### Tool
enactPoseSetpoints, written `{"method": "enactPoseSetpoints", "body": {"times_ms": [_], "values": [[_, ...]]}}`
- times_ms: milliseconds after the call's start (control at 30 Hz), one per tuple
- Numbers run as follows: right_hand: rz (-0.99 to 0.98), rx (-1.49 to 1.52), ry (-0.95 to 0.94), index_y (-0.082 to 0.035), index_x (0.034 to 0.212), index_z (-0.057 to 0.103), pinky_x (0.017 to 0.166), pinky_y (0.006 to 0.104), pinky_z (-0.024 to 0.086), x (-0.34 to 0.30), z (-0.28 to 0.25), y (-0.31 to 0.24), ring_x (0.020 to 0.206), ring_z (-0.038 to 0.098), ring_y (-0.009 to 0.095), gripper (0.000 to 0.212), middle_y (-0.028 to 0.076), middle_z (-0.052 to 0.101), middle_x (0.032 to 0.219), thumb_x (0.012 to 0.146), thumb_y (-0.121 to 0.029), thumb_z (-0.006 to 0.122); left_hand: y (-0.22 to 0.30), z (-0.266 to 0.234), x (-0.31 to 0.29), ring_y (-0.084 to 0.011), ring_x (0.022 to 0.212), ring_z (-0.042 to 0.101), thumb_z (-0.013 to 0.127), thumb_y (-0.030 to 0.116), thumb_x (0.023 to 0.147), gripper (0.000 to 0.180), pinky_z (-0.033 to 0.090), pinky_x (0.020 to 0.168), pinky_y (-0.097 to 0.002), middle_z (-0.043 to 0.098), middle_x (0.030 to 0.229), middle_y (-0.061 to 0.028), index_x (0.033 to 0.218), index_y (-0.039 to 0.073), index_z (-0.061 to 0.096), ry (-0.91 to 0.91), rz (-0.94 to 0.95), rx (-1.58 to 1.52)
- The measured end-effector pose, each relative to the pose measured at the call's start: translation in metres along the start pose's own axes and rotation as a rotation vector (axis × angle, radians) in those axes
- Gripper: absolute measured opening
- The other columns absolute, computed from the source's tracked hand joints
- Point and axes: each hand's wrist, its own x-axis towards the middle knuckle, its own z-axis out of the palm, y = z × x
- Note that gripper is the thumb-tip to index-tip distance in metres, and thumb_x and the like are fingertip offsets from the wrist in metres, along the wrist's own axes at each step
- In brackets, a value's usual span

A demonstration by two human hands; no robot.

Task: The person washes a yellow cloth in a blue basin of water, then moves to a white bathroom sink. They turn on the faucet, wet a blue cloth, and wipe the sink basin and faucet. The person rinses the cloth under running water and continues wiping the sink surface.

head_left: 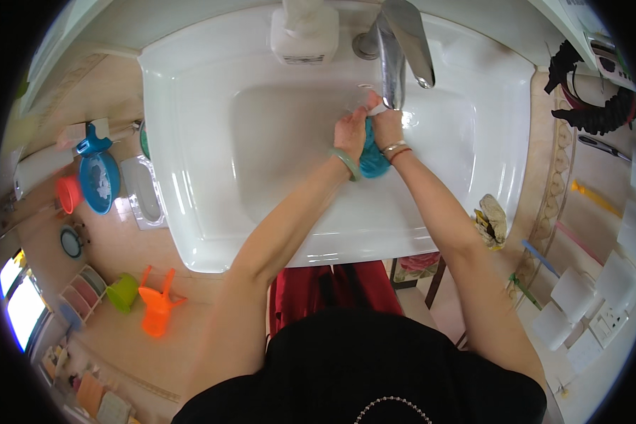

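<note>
Both my hands are close together over the white sink [275,134], just below the spout of the chrome faucet [396,60]. Between them hangs a limp blue cloth [376,162], its lower part spreading toward me. My left hand [350,134], below which a pale green bangle circles the wrist, is closed on the cloth's left side. My right hand [386,129], with bracelets at its wrist, grips it from the right. A small whitish patch [377,109] shows near the fingertips; I cannot tell whether it is water or part of the cloth. The fingers partly hide one another.
A white pump bottle [305,35] stands on the sink's back rim, left of the faucet. A crumpled pale and yellow cloth [490,221] lies on the right rim. On the floor at left are a blue basin [99,182] and an orange chair [159,302].
</note>
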Motion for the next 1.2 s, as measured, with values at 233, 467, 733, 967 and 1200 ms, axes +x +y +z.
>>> {"method": "enactPoseSetpoints", "body": {"times_ms": [233,467,733,967,1200], "values": [[0.49,0.733,-0.319,0.0,0.097,0.062,0.069,0.0264,0.047,-0.007,-0.06,-0.051,0.075,0.055,0.01,0.035,0.004,0.063,0.086,0.091,-0.035,0.059,0.015,-0.066,-0.032,-0.0338,0.096,0.061,0.06,0.044,0.089,0.048,0.046,0.083,-0.0438,0.063,0.103,-0.0109,0.121,0.01,0.051,-0.063,0.27,0.159],[-0.396,-0.246,-0.463,-0.003,0.113,0.055,0.076,0.023,0.047,-0.018,-0.066,-0.034,0.085,0.059,0.011,0.054,0.004,0.062,0.093,0.073,-0.032,0.078,-0.01,-0.072,-0.024,-0.0138,0.094,0.058,0.065,0.023,0.09,0.03,0.047,0.078,-0.028,0.063,0.097,-0.0029,0.11,0.002,0.057,-0.162,0.143,-0.525],[-0.12,0.457,-0.125,-0.01,0.1,0.061,0.07,0.0319,0.049,-0.044,-0.034,-0.079,0.078,0.062,0.02,0.024,0.008,0.062,0.089,0.078,-0.009,0.07,-0.024,-0.034,-0.006,-0.0148,0.09,0.058,0.068,0.031,0.088,0.042,0.049,0.079,-0.0303,0.06,0.101,-0.0036,0.118,0.007,0.052,-0.233,-0.347,-1.542],[-0.339,0.014,-0.109,-0.008,0.077,0.061,0.056,0.0418,0.046,-0.061,-0.024,-0.106,0.065,0.059,0.032,0.018,0.01,0.06,0.072,0.084,-0.025,0.065,-0.038,-0.015,-0.002,-0.0218,0.078,0.06,0.063,0.029,0.088,0.04,0.052,0.076,-0.0357,0.058,0.087,-0.0073,0.121,0.008,0.055,-0.23,-0.316,-1.272],[-0.133,-0.18,-0.105,-0.002,0.075,0.057,0.053,0.0474,0.042,-0.022,-0.011,-0.053,0.06,0.056,0.042,0.039,0.021,0.057,0.063,0.098,-0.03,0.042,-0.026,0.008,0.007,-0.0288,0.076,0.06,0.049,0.03,0.091,0.04,0.048,0.072,-0.0386,0.063,0.086,-0.0177,0.112,-0.002,0.055,0.106,-0.322,-0.158]]}}
